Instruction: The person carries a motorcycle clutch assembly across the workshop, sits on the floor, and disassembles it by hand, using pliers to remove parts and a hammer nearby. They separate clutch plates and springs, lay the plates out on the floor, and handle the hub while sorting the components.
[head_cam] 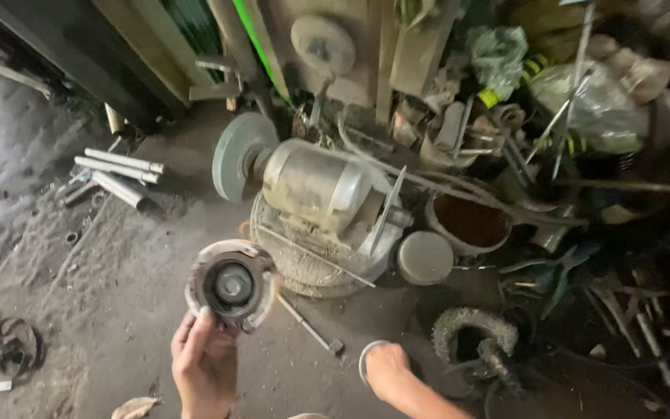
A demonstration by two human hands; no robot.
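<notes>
Round metal housing [231, 285], a disc-shaped part with a dark hub and bearing at its centre, sits upright in the left hand [205, 365], whose fingers clasp its lower rim and hold it up above the dusty floor [118, 295]. To the right, the right hand [385, 368] is clenched over a small pale ring-like piece [366, 358] low near the ground; how firmly it grips I cannot tell. Just beyond the housing lies a thin metal rod [310, 326] with a square end, and behind that stands a bench grinder [312, 182] with a grey grinding wheel [236, 155] on its left shaft, resting on a round gritty base. Further right are a round tin lid [424, 257], a rusty bowl [468, 221] and a wire brush wheel [473, 326] among tangled scrap. A few short pipes [118, 174] lie well apart to the left. Held only by its lower edge, the housing could tip forward out of the fingers and fall onto the rod or floor, and loose grit could get into the exposed bearing.
</notes>
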